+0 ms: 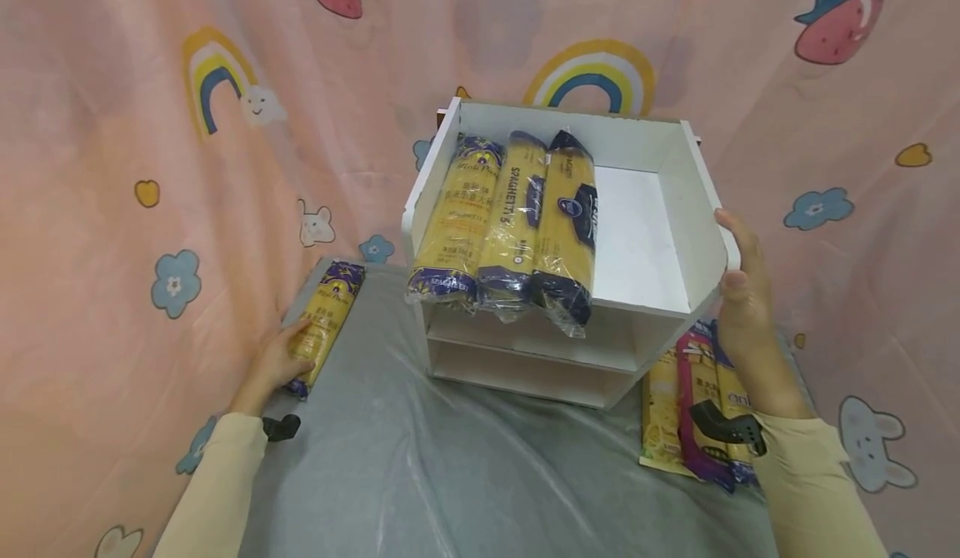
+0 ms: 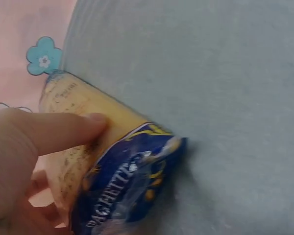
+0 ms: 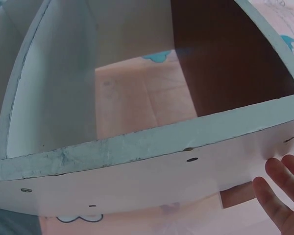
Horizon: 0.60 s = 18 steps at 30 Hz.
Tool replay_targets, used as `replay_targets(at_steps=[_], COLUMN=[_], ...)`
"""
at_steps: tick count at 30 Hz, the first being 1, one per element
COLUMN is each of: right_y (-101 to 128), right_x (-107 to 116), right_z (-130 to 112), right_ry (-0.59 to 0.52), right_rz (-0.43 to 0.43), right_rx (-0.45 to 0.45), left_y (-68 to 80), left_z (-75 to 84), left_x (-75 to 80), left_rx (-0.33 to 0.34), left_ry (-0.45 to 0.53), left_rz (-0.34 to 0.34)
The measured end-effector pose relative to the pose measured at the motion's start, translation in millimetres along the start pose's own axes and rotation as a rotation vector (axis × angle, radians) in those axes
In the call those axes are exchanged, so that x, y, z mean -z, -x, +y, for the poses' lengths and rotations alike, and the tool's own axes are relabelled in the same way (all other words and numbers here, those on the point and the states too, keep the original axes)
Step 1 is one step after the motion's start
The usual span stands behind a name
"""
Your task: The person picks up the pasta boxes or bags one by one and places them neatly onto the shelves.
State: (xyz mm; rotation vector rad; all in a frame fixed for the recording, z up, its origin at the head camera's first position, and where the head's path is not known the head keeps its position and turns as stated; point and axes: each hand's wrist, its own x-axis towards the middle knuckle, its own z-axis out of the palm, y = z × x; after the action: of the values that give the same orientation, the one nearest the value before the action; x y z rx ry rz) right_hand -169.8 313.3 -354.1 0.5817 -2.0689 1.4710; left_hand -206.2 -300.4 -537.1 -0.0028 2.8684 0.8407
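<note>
A white shelf unit stands on the grey table, with three yellow-and-blue spaghetti packs lying side by side on its top level. My right hand rests on the shelf's right side panel, thumb on its front edge and fingers flat on its outer face. My left hand grips another spaghetti pack lying on the table at the left; in the left wrist view the thumb lies across the pack and the fingers curl beneath it.
More pasta packs lie on the table to the right of the shelf, behind my right wrist. A pink cartoon-print curtain closes in the back and both sides. The grey plastic-covered table stretches toward me.
</note>
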Motion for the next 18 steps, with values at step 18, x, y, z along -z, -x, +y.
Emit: replay_targets(at_steps=[18], right_y=[1.6], right_x=[0.3], right_z=[-0.3], right_ry=[0.034], right_rz=[-0.004], right_rx=[-0.038], left_y=[-6.5], left_z=[9.1], left_x=[7.0], left_rx=[0.047], left_ry=[0.254], left_rz=[-0.241])
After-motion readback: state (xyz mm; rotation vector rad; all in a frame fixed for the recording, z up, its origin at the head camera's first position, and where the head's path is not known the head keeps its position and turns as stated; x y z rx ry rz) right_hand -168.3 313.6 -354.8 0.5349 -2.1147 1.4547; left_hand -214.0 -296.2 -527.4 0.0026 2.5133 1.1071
